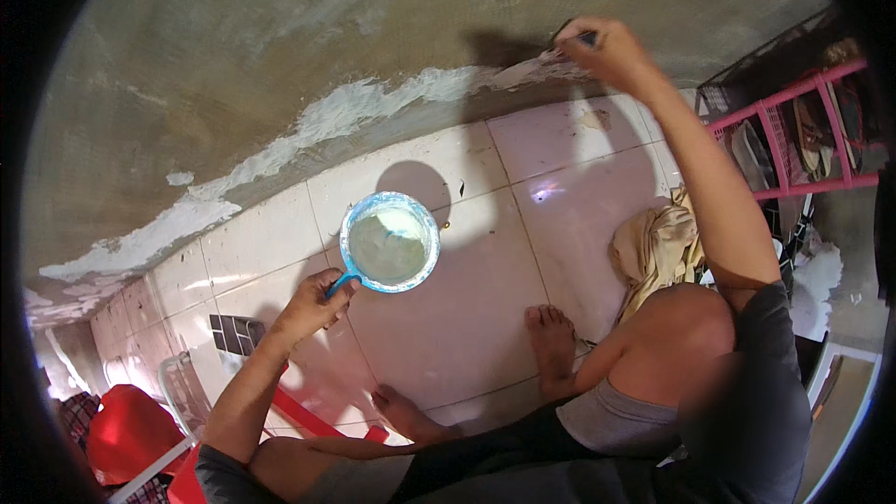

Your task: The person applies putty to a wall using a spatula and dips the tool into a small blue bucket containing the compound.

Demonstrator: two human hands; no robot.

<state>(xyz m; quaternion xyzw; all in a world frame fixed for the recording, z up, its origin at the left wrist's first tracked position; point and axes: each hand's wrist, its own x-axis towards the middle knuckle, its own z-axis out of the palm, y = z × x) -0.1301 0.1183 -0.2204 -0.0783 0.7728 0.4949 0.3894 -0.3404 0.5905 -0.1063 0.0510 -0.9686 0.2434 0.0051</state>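
My left hand (316,306) grips the handle of a blue plastic dipper (389,241), held above the tiled floor. Greyish-white, paste-like material lies inside it and is smeared around its rim. At the upper right, my right hand (607,54) is closed on a small dark tool, mostly hidden by the fingers, so its kind cannot be told. The tool is at the lower part of a grey plastered wall (392,7). A ragged band of white filler (343,108) runs along the wall's foot up to this hand.
A pink rack (773,147) with shoes stands at the right. Yellowish cloth (654,238) lies crumpled beside my knee. At the lower left are a red bag-like item (129,434), a white metal frame (150,469) and a black-and-white patterned object (236,334). My bare feet rest on the tiles (434,322).
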